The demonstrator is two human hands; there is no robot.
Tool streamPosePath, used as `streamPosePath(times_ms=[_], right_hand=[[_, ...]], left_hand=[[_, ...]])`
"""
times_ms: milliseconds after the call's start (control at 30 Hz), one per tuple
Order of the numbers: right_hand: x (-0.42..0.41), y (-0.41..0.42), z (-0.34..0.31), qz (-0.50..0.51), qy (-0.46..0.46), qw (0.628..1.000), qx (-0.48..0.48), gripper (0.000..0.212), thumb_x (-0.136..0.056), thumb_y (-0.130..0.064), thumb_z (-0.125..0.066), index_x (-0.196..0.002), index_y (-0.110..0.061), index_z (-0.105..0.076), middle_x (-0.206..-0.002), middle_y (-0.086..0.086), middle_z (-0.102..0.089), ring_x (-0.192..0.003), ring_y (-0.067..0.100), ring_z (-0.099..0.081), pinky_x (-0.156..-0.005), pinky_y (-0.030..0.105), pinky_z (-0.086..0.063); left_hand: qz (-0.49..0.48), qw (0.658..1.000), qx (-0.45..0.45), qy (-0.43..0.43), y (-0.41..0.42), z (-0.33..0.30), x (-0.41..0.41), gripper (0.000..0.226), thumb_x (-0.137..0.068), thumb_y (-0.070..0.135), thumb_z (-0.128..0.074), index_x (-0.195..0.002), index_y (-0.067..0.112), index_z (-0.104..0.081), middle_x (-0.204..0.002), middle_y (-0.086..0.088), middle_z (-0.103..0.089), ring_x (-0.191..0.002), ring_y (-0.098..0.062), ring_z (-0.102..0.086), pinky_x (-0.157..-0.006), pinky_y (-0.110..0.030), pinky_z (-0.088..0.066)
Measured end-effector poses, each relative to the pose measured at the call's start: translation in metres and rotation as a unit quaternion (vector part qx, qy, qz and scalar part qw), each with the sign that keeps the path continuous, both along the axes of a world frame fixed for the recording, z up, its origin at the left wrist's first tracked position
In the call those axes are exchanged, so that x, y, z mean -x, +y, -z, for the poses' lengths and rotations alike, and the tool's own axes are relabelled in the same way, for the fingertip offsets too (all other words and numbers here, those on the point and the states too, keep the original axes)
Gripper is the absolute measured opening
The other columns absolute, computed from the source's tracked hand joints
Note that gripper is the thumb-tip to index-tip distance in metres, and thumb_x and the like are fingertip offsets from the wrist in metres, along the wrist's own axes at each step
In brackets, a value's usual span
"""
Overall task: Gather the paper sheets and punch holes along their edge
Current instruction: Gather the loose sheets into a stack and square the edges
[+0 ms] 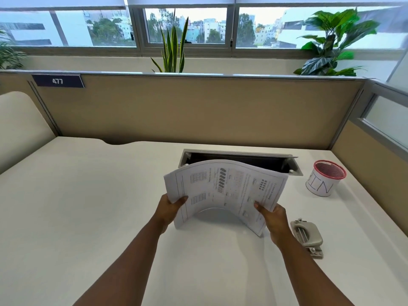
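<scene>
**Both hands holding sheets over desk**

Far left: blue tag [57,81] on the partition [198,107] is reading "477" in white. Desk [77,206] is running white across the whole lower view.

L hand [170,209] is gripping the sheets [225,191] at their left edge, thumb on the printed face, other fingers hidden behind the paper. Sheets are being held above the desk at centre, bowed into an arch w/ the middle raised and both near corners hanging down; shadow is showing on the desk under the arch. Top page is printed w/ grids, dark ovals and dot groups; text too small to read.

Behind the sheets, a grey cable tray [240,159] is sitting open in the desk, its front partly blocked by the paper.

R hand [272,217] is pinching the right edge, thumb on top, fingers curled under.

Just right of that wrist, a grey punch [308,237] is lying on the desk, apart from the sheets. Farther back right, a red mesh cup [325,178] wrapped in white paper is standing upright, hand-lettered "IN" w/ an earlier letter curving out of sight.

Plants [173,49] are standing behind the partition, by the windows.
</scene>
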State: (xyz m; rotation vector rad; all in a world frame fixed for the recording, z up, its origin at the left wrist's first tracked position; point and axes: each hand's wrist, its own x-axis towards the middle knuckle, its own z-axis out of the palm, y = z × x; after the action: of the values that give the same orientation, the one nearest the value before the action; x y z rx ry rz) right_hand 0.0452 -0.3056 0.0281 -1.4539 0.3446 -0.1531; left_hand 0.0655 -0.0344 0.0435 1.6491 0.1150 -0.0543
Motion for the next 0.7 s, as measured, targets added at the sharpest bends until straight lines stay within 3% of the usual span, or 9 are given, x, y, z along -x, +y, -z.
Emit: streamPosePath(times_ms=[100, 233, 333, 467, 600, 700], right_hand=[[-0.0022, 0.0002, -0.0028, 0.012, -0.006, 1.000, -0.006, 0.038, -0.082, 0.002, -0.063, -0.119, 0.006, -0.054, -0.108, 0.011, -0.059, -0.093, 0.026, -0.056, -0.086, 0.036, -0.044], [-0.0035, 0.0008, -0.0014, 0.013, -0.002, 1.000, -0.011, 0.040, -0.081, 0.003, -0.063, -0.120, 0.006, -0.054, -0.113, 0.014, -0.060, -0.093, 0.024, -0.056, -0.087, 0.034, -0.043], [-0.0020, 0.0023, 0.0036, 0.021, 0.013, 1.000, -0.010, 0.042, -0.081, 0.003, -0.064, -0.120, 0.006, -0.053, -0.119, 0.019, -0.060, -0.095, 0.024, -0.055, -0.087, 0.033, -0.042], [-0.0041, 0.0013, 0.0027, 0.040, 0.016, 0.999, 0.025, 0.040, -0.081, -0.002, -0.066, -0.119, 0.002, -0.055, -0.121, 0.021, -0.061, -0.097, 0.027, -0.057, -0.087, 0.034, -0.044], [-0.0040, -0.0013, -0.0007, 0.052, 0.007, 0.993, 0.109, 0.049, -0.083, -0.012, -0.066, -0.128, -0.009, -0.049, -0.130, 0.015, -0.056, -0.120, 0.033, -0.051, -0.102, 0.045, -0.044], [-0.0015, 0.0024, -0.0042, 0.092, 0.043, 0.994, 0.040, 0.063, -0.084, -0.020, -0.066, -0.139, -0.013, -0.037, -0.142, 0.013, -0.043, -0.132, 0.024, -0.040, -0.109, 0.040, -0.033]], left_hand=[[-0.004, 1.000, 0.006, -0.007, -0.0025, -0.0072, -0.0022, 0.041, -0.089, 0.011, -0.058, -0.129, 0.005, -0.051, -0.112, -0.007, -0.060, -0.095, -0.021, -0.058, -0.071, -0.021, -0.049], [-0.002, 1.000, 0.006, -0.005, -0.0046, -0.0098, -0.0014, 0.043, -0.088, 0.012, -0.059, -0.129, 0.005, -0.051, -0.114, -0.005, -0.059, -0.102, -0.025, -0.055, -0.082, -0.032, -0.049], [-0.013, 1.000, 0.008, 0.000, -0.0094, -0.0076, 0.0018, 0.036, -0.092, 0.016, -0.054, -0.127, 0.006, -0.052, -0.110, -0.003, -0.059, -0.094, -0.021, -0.056, -0.068, -0.021, -0.049], [-0.050, 0.998, 0.023, -0.001, -0.0101, -0.0092, -0.0003, 0.027, -0.093, 0.017, -0.053, -0.117, 0.007, -0.057, -0.104, -0.007, -0.063, -0.092, -0.028, -0.062, -0.064, -0.025, -0.050], [-0.108, 0.992, 0.068, 0.000, -0.0061, -0.0110, -0.0013, 0.026, -0.092, 0.014, -0.054, -0.116, 0.003, -0.057, -0.101, -0.010, -0.064, -0.079, -0.021, -0.063, -0.065, -0.028, -0.051], [-0.143, 0.981, 0.129, 0.005, -0.0060, -0.0107, 0.0000, 0.027, -0.091, 0.010, -0.054, -0.117, 0.002, -0.056, -0.093, -0.006, -0.064, -0.076, -0.016, -0.061, -0.066, -0.028, -0.050]])
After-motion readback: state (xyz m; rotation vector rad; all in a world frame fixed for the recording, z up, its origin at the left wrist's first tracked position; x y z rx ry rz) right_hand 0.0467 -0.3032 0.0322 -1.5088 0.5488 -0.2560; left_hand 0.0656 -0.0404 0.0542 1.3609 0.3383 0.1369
